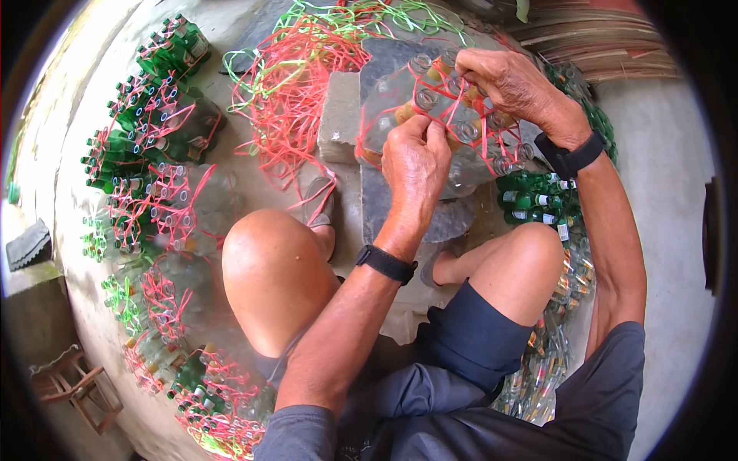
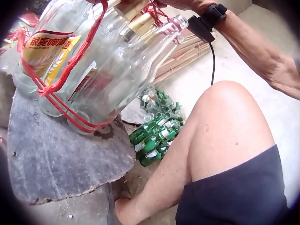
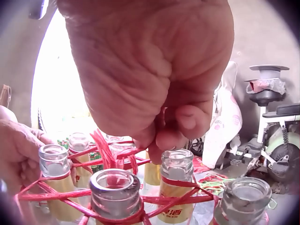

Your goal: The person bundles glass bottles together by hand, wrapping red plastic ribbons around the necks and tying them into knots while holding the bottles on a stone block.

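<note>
A bundle of clear glass beer bottles (image 2: 126, 61) with red and yellow labels stands on a dark stone slab (image 2: 70, 150) before the person's knees. Red plastic strap (image 2: 77, 63) runs round the bottles' sides and criss-crosses between their necks, as the right wrist view shows. At the near side of the necks, the left hand (image 1: 415, 165) pinches the strap between thumb and forefinger. On the far right side, the right hand (image 1: 503, 84) has its fingers curled over the necks and grips strap; its palm hides part of that hold in the right wrist view.
Tangled red and green strap (image 1: 284, 107) lies beyond a concrete block (image 1: 338, 115). Tied bundles of green bottles (image 1: 173, 115) and clear ones line the left side. More green bottles (image 1: 534, 200) lie to the right. A small wooden stool (image 1: 96, 396) is at far left.
</note>
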Action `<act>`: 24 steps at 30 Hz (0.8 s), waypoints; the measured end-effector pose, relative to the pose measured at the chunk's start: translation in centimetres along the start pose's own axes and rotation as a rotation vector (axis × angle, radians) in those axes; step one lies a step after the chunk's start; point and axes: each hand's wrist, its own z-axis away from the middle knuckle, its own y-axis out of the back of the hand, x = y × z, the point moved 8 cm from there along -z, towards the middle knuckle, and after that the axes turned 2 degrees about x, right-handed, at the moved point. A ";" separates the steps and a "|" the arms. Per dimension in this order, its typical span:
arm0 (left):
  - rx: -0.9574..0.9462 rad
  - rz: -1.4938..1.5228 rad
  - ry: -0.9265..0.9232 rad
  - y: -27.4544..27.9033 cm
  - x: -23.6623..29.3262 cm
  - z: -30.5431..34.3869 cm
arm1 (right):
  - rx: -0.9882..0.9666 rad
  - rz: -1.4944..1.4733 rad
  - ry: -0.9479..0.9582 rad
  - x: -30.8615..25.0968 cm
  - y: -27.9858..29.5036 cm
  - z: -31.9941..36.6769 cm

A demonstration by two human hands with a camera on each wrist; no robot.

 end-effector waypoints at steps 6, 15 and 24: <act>-0.004 0.024 0.002 0.0 0.1 0.0 | 0.014 -0.008 -0.004 0.1 -0.2 0.5; 0.039 0.014 -0.051 0.2 0.3 0.0 | 0.036 -0.062 0.010 0.4 -0.3 -0.7; 0.041 0.034 -0.027 -0.1 0.1 0.1 | -0.128 -0.174 0.023 0.7 -0.7 -3.1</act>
